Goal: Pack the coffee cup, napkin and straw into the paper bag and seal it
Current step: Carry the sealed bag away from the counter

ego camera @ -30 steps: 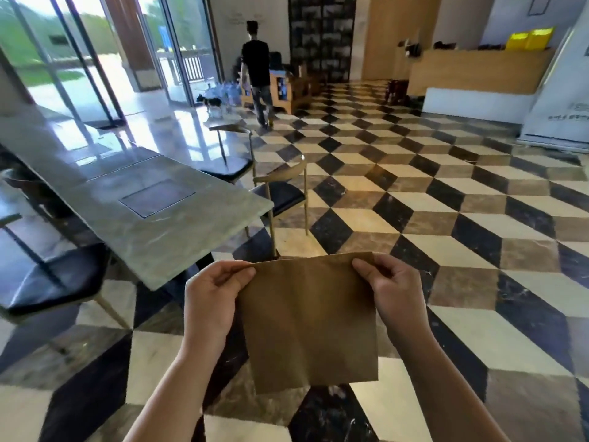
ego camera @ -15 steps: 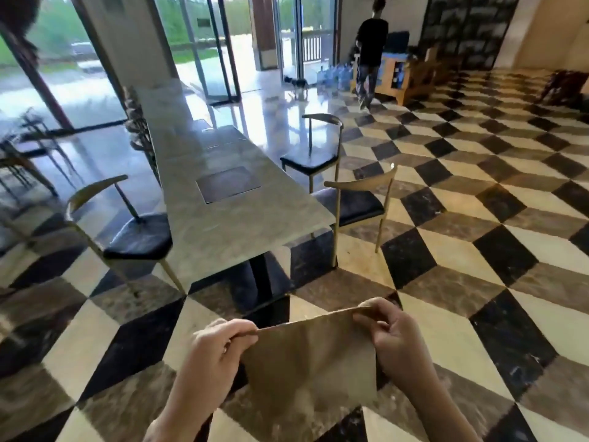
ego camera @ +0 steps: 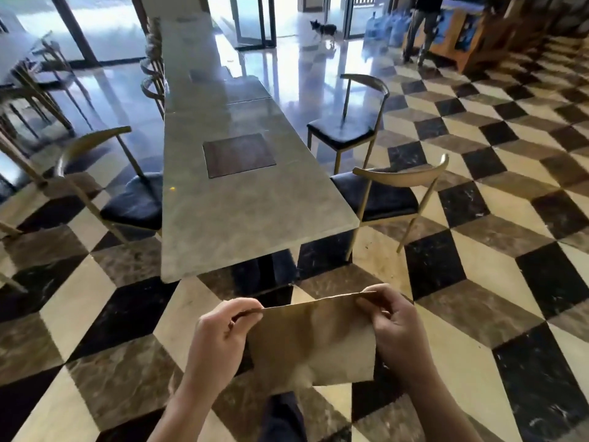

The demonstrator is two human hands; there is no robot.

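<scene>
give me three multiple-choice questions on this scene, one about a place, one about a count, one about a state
1. Where is the paper bag?
A. lying on the table
B. held in the air in front of the table's near end
C. on a chair seat

2. How many hands grip the bag?
A. none
B. one
C. two

3. What state is the bag in?
A. flat, nothing seen inside
B. standing with a cup inside
C. folded shut and sealed

Answers:
1 B, the bag hangs over the floor, short of the table.
2 C, the left hand and the right hand each pinch a top corner.
3 A, it hangs thin and flat; no cup, napkin or straw is in view.
</scene>
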